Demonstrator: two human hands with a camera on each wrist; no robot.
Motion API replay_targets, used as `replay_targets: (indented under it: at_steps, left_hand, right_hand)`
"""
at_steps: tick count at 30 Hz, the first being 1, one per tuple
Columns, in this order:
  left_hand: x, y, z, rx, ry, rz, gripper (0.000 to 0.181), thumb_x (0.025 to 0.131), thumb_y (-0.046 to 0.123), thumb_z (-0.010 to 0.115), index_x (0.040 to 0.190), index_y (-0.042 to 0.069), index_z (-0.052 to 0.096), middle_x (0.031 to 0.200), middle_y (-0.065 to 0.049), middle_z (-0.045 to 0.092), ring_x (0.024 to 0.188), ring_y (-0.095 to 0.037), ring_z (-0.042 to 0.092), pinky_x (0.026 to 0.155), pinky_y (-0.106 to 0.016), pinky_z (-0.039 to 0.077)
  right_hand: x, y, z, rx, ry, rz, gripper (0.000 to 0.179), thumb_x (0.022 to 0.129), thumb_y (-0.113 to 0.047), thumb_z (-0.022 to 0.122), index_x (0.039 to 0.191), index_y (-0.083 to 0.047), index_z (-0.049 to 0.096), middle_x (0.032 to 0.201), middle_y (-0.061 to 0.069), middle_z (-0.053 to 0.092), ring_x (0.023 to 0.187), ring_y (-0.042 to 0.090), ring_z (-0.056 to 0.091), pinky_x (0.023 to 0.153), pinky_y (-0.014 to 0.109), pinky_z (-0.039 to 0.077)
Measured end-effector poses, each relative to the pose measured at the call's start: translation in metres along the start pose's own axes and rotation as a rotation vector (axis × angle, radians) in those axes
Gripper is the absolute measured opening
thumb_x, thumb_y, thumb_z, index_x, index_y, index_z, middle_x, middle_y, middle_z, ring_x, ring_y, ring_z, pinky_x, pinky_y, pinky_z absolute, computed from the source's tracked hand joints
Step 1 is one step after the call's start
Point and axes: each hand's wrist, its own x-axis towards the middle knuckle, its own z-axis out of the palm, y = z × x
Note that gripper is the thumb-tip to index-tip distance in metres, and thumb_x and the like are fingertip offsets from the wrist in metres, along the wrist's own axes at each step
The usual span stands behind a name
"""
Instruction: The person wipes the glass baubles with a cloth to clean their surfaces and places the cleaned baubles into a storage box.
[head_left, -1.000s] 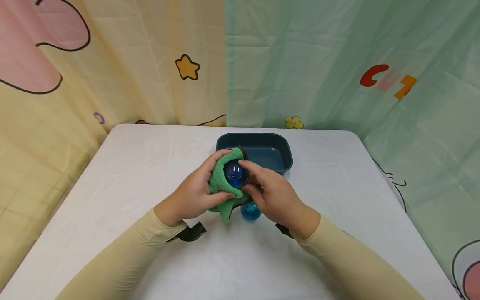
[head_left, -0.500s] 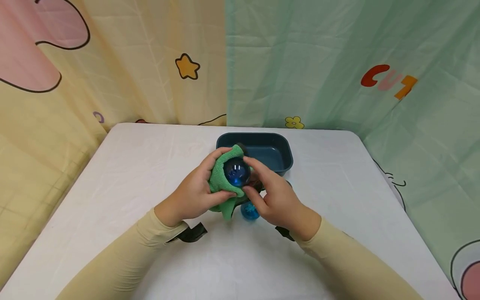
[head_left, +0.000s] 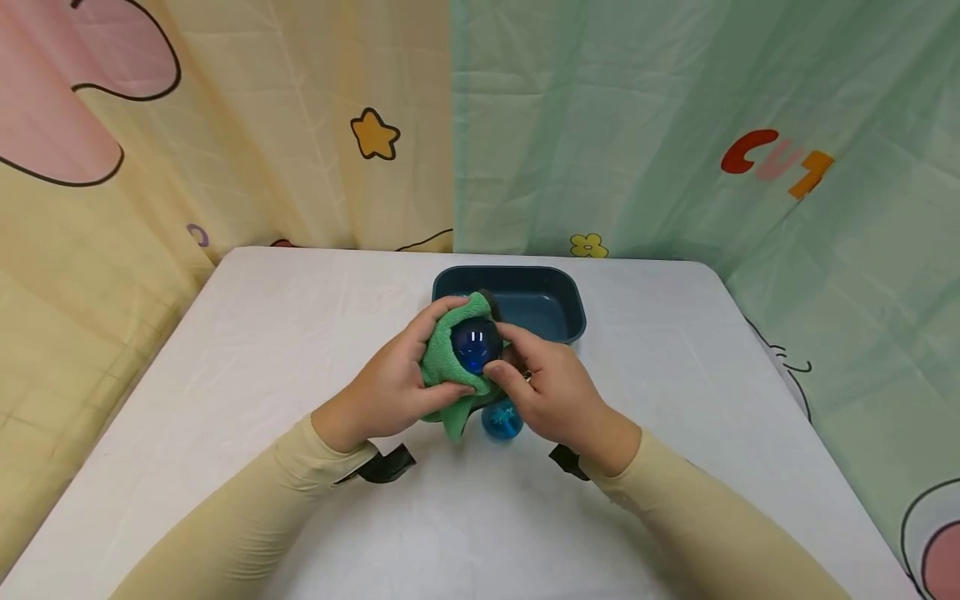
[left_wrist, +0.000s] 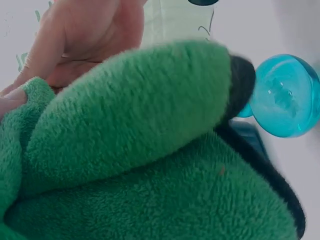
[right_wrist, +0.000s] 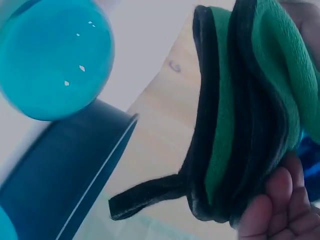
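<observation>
My left hand (head_left: 390,383) grips a green towel (head_left: 442,362) with dark edging and a dark loop. The towel wraps the left side of a glossy dark blue ball (head_left: 474,346), whose front faces up. Thumb and fingers of my right hand (head_left: 558,392) pinch the ball's right side. In the left wrist view, folds of the towel (left_wrist: 135,115) fill most of the frame and hide the ball. The right wrist view has the towel's dark-edged layers (right_wrist: 245,110), with a sliver of the dark blue ball (right_wrist: 311,167) beside the fingers (right_wrist: 280,182).
Just below the towel, a see-through light blue ball (head_left: 501,422) sits on the white table (head_left: 480,517). Behind the hands stands a dark blue rectangular basin (head_left: 543,304). Printed curtains (head_left: 600,125) hang along the table's back and sides.
My right thumb and fingers have shifted slightly on the dark blue ball, first spreading, then closing in over its right side. The left hand and towel stay nearly where they were.
</observation>
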Motion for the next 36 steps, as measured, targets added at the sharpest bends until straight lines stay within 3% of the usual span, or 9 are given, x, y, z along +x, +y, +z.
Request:
replay_targets:
  at_steps: [5,9,17,19,22,25,28,32,36]
  left_hand:
    - [0.0,-0.001,0.0,0.011,0.01,0.005,0.087,0.089,-0.001,0.081,0.16,0.009,0.032,0.149,-0.013,0.054,0.122,-0.025,0.062,0.1,-0.027,0.055]
    - [-0.001,-0.001,-0.001,0.003,0.001,0.007,0.086,0.09,0.0,0.081,0.16,0.01,0.032,0.147,-0.013,0.054,0.117,-0.024,0.064,0.095,-0.026,0.057]
    - [-0.001,0.0,0.0,0.007,-0.008,0.01,0.087,0.089,-0.001,0.081,0.161,0.01,0.032,0.154,-0.012,0.051,0.125,-0.025,0.06,0.102,-0.026,0.053]
    - [-0.001,-0.001,0.0,0.014,-0.01,0.007,0.087,0.089,-0.001,0.081,0.161,0.01,0.032,0.154,-0.012,0.051,0.125,-0.025,0.06,0.102,-0.026,0.053]
    - [-0.001,-0.001,0.001,0.016,-0.002,0.013,0.087,0.089,-0.001,0.082,0.16,0.009,0.032,0.154,-0.012,0.051,0.126,-0.025,0.06,0.102,-0.027,0.053]
    - [-0.001,-0.001,0.0,0.005,0.011,0.008,0.087,0.088,-0.001,0.082,0.16,0.01,0.033,0.15,-0.011,0.053,0.122,-0.024,0.061,0.1,-0.026,0.054]
    - [-0.001,0.0,-0.001,-0.009,0.013,-0.005,0.087,0.089,-0.001,0.082,0.16,0.011,0.033,0.148,-0.012,0.054,0.119,-0.024,0.063,0.097,-0.025,0.056]
    - [-0.002,0.0,-0.001,-0.007,0.004,0.003,0.086,0.09,-0.001,0.081,0.16,0.01,0.033,0.151,-0.013,0.052,0.122,-0.025,0.062,0.099,-0.026,0.056]
    - [-0.002,0.0,0.0,-0.002,-0.002,0.012,0.086,0.089,-0.001,0.081,0.16,0.01,0.033,0.153,-0.012,0.051,0.125,-0.025,0.06,0.101,-0.027,0.054]
  right_hand:
    - [-0.001,0.003,0.0,-0.172,0.017,-0.215,0.064,0.096,-0.004,0.072,0.152,0.003,0.042,0.099,0.009,0.072,0.086,0.017,0.068,0.073,0.028,0.059]
    - [-0.001,0.005,-0.001,-0.345,0.041,-0.333,0.065,0.091,-0.001,0.077,0.149,0.0,0.049,0.091,0.009,0.07,0.081,0.02,0.065,0.07,0.032,0.057]
    - [0.0,-0.001,-0.001,-0.117,0.035,-0.041,0.055,0.1,-0.021,0.073,0.144,0.005,0.055,0.094,0.007,0.075,0.082,0.015,0.07,0.071,0.033,0.061]
    - [0.0,-0.002,0.0,-0.113,0.043,-0.042,0.057,0.104,-0.033,0.065,0.145,0.005,0.054,0.098,0.008,0.075,0.084,0.016,0.07,0.072,0.033,0.061]
    - [-0.001,0.0,0.0,-0.169,0.065,-0.147,0.064,0.107,-0.043,0.055,0.15,0.004,0.049,0.103,0.01,0.074,0.086,0.019,0.07,0.075,0.034,0.061]
    - [-0.002,0.002,0.0,-0.257,0.072,-0.285,0.055,0.108,-0.03,0.06,0.152,0.002,0.047,0.109,0.012,0.072,0.092,0.023,0.069,0.079,0.035,0.061]
    - [-0.003,0.003,0.0,-0.32,0.07,-0.347,0.057,0.099,-0.009,0.073,0.15,-0.001,0.05,0.109,0.012,0.073,0.095,0.025,0.069,0.081,0.036,0.061]
    - [-0.003,-0.001,0.0,-0.31,0.061,-0.242,0.064,0.092,-0.005,0.079,0.149,0.0,0.051,0.105,0.012,0.075,0.091,0.022,0.072,0.076,0.033,0.062]
    - [-0.002,-0.005,0.001,-0.165,0.047,-0.065,0.054,0.095,-0.011,0.078,0.141,0.004,0.054,0.094,0.008,0.075,0.081,0.017,0.072,0.069,0.028,0.06]
